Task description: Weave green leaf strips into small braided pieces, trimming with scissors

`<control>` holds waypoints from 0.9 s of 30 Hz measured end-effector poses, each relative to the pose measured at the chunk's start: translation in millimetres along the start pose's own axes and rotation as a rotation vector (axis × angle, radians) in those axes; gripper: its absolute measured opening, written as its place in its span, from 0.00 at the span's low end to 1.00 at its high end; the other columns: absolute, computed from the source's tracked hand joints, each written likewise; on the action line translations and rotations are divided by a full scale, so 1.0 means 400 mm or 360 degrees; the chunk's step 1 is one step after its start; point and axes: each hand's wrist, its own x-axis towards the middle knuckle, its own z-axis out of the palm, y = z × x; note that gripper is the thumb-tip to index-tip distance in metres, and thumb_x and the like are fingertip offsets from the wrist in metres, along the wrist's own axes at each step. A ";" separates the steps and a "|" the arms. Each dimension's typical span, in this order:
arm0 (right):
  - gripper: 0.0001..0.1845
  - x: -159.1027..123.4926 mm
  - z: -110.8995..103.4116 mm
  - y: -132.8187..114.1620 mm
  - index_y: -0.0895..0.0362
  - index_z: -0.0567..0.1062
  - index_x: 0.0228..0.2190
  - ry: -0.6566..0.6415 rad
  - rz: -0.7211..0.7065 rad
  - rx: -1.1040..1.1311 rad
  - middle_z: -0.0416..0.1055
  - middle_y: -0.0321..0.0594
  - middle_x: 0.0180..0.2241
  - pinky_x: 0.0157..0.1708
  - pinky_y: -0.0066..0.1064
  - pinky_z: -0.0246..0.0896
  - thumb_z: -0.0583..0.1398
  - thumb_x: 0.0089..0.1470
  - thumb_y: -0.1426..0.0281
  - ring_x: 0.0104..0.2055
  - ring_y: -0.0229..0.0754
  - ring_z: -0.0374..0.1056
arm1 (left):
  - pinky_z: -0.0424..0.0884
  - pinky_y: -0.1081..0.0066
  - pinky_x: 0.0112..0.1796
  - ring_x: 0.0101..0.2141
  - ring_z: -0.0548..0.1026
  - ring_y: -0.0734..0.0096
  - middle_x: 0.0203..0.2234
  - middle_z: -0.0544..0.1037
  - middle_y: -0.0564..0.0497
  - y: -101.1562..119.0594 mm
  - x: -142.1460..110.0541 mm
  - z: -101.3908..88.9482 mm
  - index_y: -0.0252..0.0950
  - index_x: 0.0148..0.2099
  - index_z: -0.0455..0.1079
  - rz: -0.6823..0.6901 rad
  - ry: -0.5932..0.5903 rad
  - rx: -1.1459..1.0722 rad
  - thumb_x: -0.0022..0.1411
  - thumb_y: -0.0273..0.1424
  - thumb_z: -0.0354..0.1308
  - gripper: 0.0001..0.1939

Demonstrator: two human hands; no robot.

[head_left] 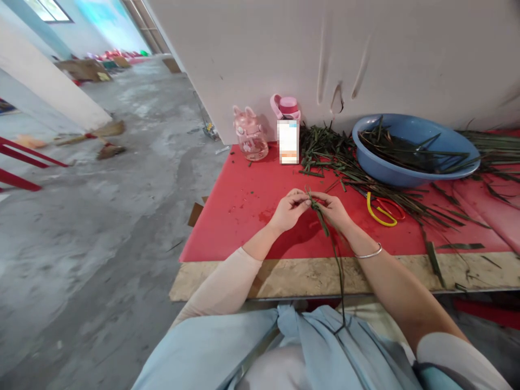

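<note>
My left hand [293, 208] and my right hand [331, 208] meet over the red table covering, both closed on a small bundle of green leaf strips [320, 215]. The fingertips pinch its upper end, where the strips look folded or woven together. One flat strip slants down below the fingers, and long thin ends trail over the table edge towards my lap. To the right of my right hand lie scissors [382, 210] with one yellow and one red handle loop. Their blades are partly under cut leaf strips [406, 201]. What exactly each fingertip presses is too small to tell.
A blue basin [414, 176] holding wet leaf strips stands at the back right. A pile of short strips [325, 143] lies beside it. A phone [288, 142] leans against a pink-lidded bottle [288, 104], next to a pink clear bottle [252, 140]. The white wall [260, 49] rises behind the table.
</note>
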 end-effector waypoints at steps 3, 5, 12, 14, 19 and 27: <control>0.23 0.001 -0.009 -0.019 0.54 0.74 0.43 0.0111 0.0065 0.0155 0.75 0.41 0.42 0.40 0.32 0.65 0.63 0.48 0.56 0.43 0.42 0.70 | 0.62 0.70 0.47 0.41 0.69 0.69 0.37 0.74 0.47 0.014 -0.005 0.009 0.35 0.33 0.74 0.0007 0.0051 -0.0039 0.56 0.34 0.61 0.07; 0.22 0.001 -0.019 -0.038 0.55 0.75 0.36 0.0111 0.0196 0.0246 0.75 0.40 0.33 0.29 0.29 0.65 0.60 0.49 0.51 0.34 0.40 0.70 | 0.64 0.71 0.41 0.34 0.69 0.72 0.30 0.72 0.50 0.008 -0.006 0.012 0.35 0.34 0.72 -0.0076 0.0021 -0.0065 0.57 0.35 0.58 0.08; 0.20 -0.015 -0.024 -0.085 0.59 0.71 0.23 -0.0277 0.0459 0.0320 0.67 0.33 0.18 0.20 0.25 0.55 0.65 0.45 0.54 0.19 0.32 0.61 | 0.63 0.75 0.34 0.29 0.66 0.75 0.26 0.71 0.54 -0.017 0.001 0.005 0.35 0.35 0.70 -0.0025 0.0141 0.0144 0.57 0.35 0.58 0.08; 0.19 -0.017 -0.016 -0.081 0.58 0.70 0.24 -0.0313 0.0463 0.0360 0.68 0.33 0.19 0.22 0.25 0.57 0.64 0.46 0.55 0.19 0.32 0.62 | 0.64 0.73 0.38 0.32 0.69 0.72 0.29 0.74 0.51 -0.020 0.005 0.001 0.35 0.37 0.72 -0.0033 0.0192 0.0172 0.57 0.34 0.59 0.09; 0.17 -0.012 -0.012 -0.075 0.57 0.68 0.24 -0.0270 0.0524 0.0414 0.63 0.29 0.16 0.17 0.24 0.50 0.63 0.46 0.56 0.16 0.30 0.55 | 0.64 0.69 0.46 0.38 0.72 0.68 0.35 0.77 0.48 -0.032 0.007 -0.001 0.35 0.40 0.75 -0.0034 0.0243 0.0237 0.57 0.33 0.57 0.10; 0.15 -0.015 -0.023 -0.084 0.59 0.72 0.28 -0.0368 0.0625 0.0595 0.66 0.30 0.18 0.19 0.23 0.50 0.66 0.41 0.61 0.18 0.30 0.57 | 0.67 0.71 0.40 0.36 0.72 0.71 0.32 0.77 0.49 -0.052 0.006 0.014 0.35 0.45 0.73 -0.0190 0.0177 -0.0001 0.57 0.38 0.59 0.16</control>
